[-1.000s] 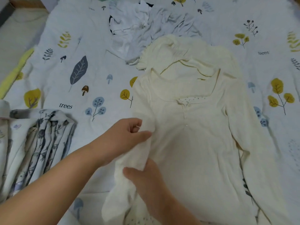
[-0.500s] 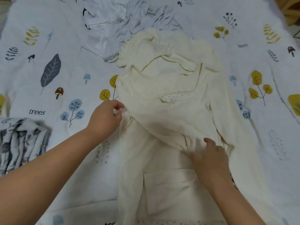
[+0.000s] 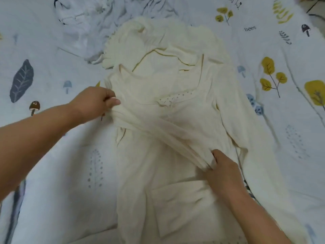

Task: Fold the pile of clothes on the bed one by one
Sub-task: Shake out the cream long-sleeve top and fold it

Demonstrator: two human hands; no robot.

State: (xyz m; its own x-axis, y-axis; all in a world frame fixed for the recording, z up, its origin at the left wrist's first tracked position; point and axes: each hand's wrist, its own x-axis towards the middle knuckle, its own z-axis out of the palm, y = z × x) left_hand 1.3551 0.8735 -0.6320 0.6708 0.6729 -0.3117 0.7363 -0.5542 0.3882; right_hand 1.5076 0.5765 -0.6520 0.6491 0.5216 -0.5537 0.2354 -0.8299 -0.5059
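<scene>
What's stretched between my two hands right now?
In the head view, the cream garment's folded sleeve stretches diagonally from left hand to right hand.

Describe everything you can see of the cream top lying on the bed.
The cream top looks like soft, thin knit, lying face up on the printed bedsheet. It has a wide neckline with a dotted trim, long sleeves and a patch pocket low on the front. Its left-side sleeve is folded diagonally across the chest; the left hand grips it at the shoulder, the right hand grips its end.
</scene>
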